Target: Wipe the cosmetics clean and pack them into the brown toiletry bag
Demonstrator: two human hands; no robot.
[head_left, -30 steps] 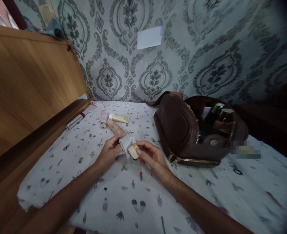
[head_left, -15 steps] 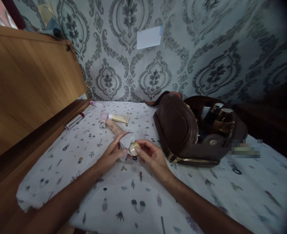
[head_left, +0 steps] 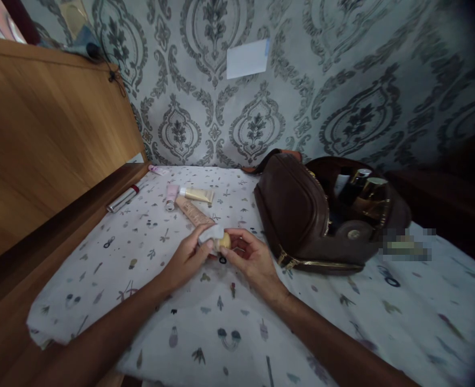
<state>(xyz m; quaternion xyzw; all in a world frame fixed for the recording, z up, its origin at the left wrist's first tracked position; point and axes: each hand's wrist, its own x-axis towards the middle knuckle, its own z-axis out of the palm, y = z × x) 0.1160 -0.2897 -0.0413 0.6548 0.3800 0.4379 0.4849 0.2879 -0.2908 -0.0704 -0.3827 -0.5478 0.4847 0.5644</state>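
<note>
My left hand is closed on a white cloth or wipe, its thumb pressing the fabric. The cloth lies against a small round yellowish container, whose exact kind I cannot make out. My right hand pinches that container between thumb and fingers from the right. Just beyond the hands, a peach-coloured tube lies on the patterned white cloth cover. Behind it rest a cream tube and a pink tube with a silvery cap.
To the right, a brown cosmetic bag stands unzipped with several bottles inside. A silver tube with a red band lies by the wooden ledge at left. Another pink tube is near the patterned wall. A wooden panel borders the left side.
The small container has turned in my right fingers, so its pale face shows less and its yellow side more. The white cloth has shifted slightly over it.
</note>
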